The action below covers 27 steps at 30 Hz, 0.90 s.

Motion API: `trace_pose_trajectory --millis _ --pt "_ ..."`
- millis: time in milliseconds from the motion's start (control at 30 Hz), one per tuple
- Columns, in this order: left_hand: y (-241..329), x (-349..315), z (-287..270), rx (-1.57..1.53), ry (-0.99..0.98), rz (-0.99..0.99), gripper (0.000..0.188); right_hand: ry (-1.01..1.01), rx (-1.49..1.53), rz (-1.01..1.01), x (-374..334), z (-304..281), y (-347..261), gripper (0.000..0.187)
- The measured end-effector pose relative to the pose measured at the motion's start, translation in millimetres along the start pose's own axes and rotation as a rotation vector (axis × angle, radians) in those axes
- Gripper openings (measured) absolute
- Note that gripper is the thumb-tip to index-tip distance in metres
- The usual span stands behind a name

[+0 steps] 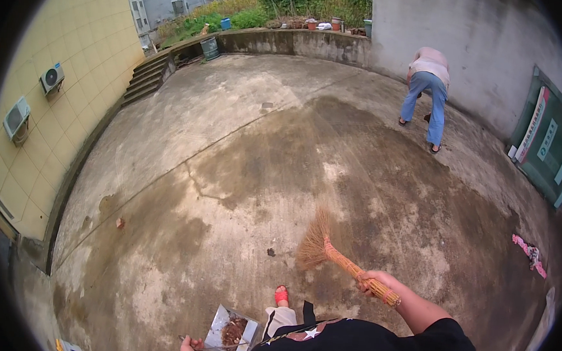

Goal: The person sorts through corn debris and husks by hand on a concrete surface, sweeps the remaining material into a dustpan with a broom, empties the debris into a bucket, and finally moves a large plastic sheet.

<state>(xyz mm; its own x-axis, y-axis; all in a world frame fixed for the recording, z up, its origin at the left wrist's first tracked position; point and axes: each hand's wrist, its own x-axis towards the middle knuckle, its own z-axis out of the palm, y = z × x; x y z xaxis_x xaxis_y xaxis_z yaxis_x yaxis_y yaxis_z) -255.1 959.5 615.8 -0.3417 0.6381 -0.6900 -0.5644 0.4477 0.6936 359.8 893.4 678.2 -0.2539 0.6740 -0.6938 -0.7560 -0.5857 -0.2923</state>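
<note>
My right hand (375,282) is wrapped round the bound stalk handle of a straw hand broom (346,263). The fanned bristles point up and left, over the concrete; whether they touch it I cannot tell. Low in the view, my left hand (192,350) is closed on the thin rod handle of a pale, boxy dustpan (216,326). A heap of reddish-brown debris (234,331) lies in the pan. Just beyond my legs, one foot in a red sandal (281,296) shows on the ground.
Stained concrete (238,250) spreads ahead, with a small dark scrap (271,252) and a reddish lump (120,222) on it. Another person (428,88) bends over by the grey wall. Green boards (553,141) lean at right near a pink cloth (529,255). Steps (146,80) rise at far left.
</note>
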Motion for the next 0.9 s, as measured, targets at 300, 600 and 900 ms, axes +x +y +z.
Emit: trace_pose_trajectory --millis 300,600,900 --pt "28.3 241.9 278.4 0.15 -0.005 0.093 0.03 0.214 0.001 -0.15 142.2 46.4 -206.6 0.019" --pt "111.7 340.3 597.2 0.284 -0.075 0.184 0.021 0.374 0.348 -0.291 237.1 21.5 -414.6 0.018" --pt "157.2 440.6 883.3 0.187 -0.089 0.119 0.023 0.312 0.461 -0.237 358.3 22.8 -699.8 0.013"
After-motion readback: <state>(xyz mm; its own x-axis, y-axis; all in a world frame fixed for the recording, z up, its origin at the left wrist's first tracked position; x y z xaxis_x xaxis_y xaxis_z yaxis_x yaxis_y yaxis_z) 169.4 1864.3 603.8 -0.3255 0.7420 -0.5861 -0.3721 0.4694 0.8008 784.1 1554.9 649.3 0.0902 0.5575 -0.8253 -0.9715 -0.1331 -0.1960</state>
